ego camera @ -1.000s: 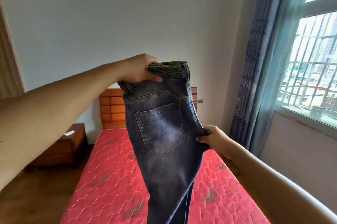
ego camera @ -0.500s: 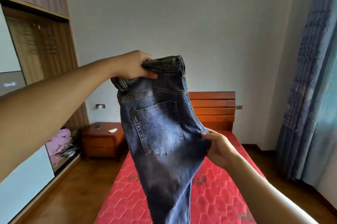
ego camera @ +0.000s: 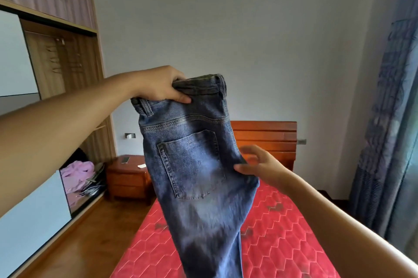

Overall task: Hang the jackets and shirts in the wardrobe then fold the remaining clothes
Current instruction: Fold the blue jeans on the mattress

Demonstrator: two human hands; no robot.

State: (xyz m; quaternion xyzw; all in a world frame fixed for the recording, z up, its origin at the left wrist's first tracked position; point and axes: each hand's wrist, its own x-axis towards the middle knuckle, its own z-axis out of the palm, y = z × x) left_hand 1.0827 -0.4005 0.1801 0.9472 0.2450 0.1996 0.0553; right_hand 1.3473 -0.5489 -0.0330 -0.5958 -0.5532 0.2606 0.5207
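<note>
A pair of faded blue jeans (ego camera: 199, 178) hangs in the air in front of me, back pocket facing me, legs dropping out of the bottom of the view. My left hand (ego camera: 161, 86) grips the folded waistband at the top. My right hand (ego camera: 260, 164) is at the jeans' right edge by the seat seam, fingers spread and blurred, with the thumb touching the denim. The wardrobe (ego camera: 67, 69) stands open on the left, with a pink garment (ego camera: 77, 174) lying in its lower part.
Below the jeans lies a bed with a bare red quilted mattress (ego camera: 282, 232) and an orange wooden headboard (ego camera: 264, 137). A wooden nightstand (ego camera: 126, 178) stands between bed and wardrobe. Blue curtains (ego camera: 389, 119) hang on the right. The floor is wood.
My view has swung left, bringing the wardrobe into sight and losing the window. My right hand has loosened its pinch on the jeans' edge and spread its fingers. The left hand's hold is unchanged.
</note>
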